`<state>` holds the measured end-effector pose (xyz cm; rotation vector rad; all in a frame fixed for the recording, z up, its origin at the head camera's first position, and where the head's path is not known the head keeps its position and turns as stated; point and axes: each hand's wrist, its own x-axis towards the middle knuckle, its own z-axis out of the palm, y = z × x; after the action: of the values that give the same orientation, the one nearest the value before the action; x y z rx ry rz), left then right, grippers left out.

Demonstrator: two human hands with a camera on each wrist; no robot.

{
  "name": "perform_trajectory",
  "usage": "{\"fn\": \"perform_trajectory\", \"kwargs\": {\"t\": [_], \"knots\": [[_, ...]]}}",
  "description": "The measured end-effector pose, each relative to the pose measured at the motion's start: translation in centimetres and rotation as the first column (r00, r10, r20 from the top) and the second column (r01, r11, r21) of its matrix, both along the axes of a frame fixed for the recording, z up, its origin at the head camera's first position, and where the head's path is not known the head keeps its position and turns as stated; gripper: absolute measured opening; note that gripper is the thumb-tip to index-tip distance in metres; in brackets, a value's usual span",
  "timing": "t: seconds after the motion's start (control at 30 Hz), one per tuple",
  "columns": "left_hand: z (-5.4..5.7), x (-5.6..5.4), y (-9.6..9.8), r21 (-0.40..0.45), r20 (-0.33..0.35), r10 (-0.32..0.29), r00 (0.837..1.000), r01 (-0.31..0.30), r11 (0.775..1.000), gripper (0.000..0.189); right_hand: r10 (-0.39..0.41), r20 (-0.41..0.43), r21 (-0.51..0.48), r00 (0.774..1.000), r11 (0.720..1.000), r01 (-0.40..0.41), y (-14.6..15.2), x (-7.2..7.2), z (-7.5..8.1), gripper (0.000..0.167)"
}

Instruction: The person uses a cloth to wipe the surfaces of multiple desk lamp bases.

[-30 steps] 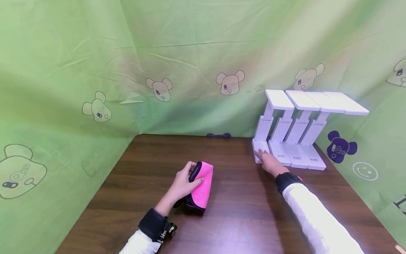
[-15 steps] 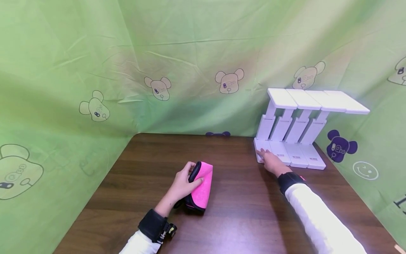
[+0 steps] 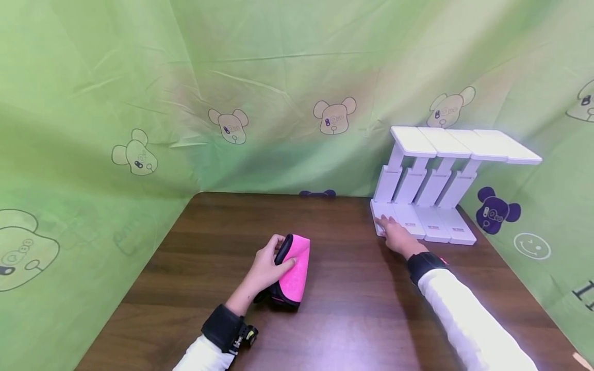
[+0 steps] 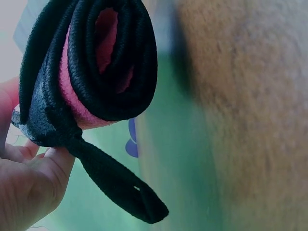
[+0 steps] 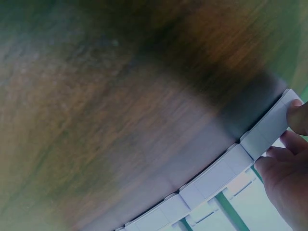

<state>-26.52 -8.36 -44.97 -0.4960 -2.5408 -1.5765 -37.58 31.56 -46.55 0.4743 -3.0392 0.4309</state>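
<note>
My left hand point(image 3: 269, 265) grips a rolled pink cloth point(image 3: 297, 268) with black edging above the left-middle of the table. In the left wrist view the roll point(image 4: 113, 62) shows pink and black layers, and a black loop point(image 4: 125, 183) hangs from it. At the far right, several white folding stands point(image 3: 433, 226) stand side by side, each with a flat base, an upright arm and a flat top plate. My right hand point(image 3: 396, 237) holds the front of the leftmost stand's base point(image 3: 380, 208). In the right wrist view my thumb point(image 5: 297, 118) touches its front edge, with the fingers point(image 5: 276, 168) beside it.
A dark wooden table point(image 3: 223, 216) carries everything. Green fabric point(image 3: 278, 154) printed with bear heads rises behind it and at both sides. The top plates point(image 3: 459, 144) overhang the bases. Black straps with cameras point(image 3: 248, 335) are on both wrists.
The leftmost white stand has shifted slightly right, closing the gap to its neighbour, with my right hand moving along. My left hand stays in place with the cloth.
</note>
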Motion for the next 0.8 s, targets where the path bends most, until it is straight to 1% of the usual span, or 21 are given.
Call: {"fn": "perform_trajectory", "kwargs": {"t": [0.2,0.33,0.47,0.6,0.67,0.73,0.8], "knots": [[0.2,0.1,0.1,0.002,-0.012,-0.018,1.000,0.018,1.000,0.041,0.006,-0.015,0.003,1.000,1.000,-0.006,0.2,0.3,-0.2,0.052],[0.2,0.2,0.2,0.008,-0.002,-0.019,1.000,0.019,1.000,0.041,-0.002,-0.022,0.014,1.000,1.000,0.002,0.5,0.4,-0.4,0.052],[0.1,0.2,0.3,0.011,-0.002,-0.018,1.000,0.018,1.000,0.041,-0.016,-0.005,0.014,1.000,1.000,0.016,0.7,0.5,-0.4,0.052],[0.2,0.2,0.4,0.015,-0.013,-0.020,1.000,0.020,1.000,0.041,-0.025,0.001,0.054,1.000,0.998,0.025,0.6,0.8,-0.5,0.055],[0.2,0.2,0.5,0.016,-0.035,-0.014,0.999,0.014,1.000,0.042,-0.018,-0.039,0.091,0.999,0.996,0.021,0.3,1.2,-0.6,0.056],[0.3,0.1,0.6,0.024,-0.058,0.001,0.998,0.000,1.000,0.045,0.003,-0.107,0.095,0.994,0.995,0.007,-0.5,1.7,-0.7,0.056],[0.4,-0.1,0.8,0.041,-0.067,0.025,0.997,-0.022,0.999,0.048,0.025,-0.166,0.019,0.986,1.000,-0.023,-2.1,2.4,-0.5,0.053]]}}
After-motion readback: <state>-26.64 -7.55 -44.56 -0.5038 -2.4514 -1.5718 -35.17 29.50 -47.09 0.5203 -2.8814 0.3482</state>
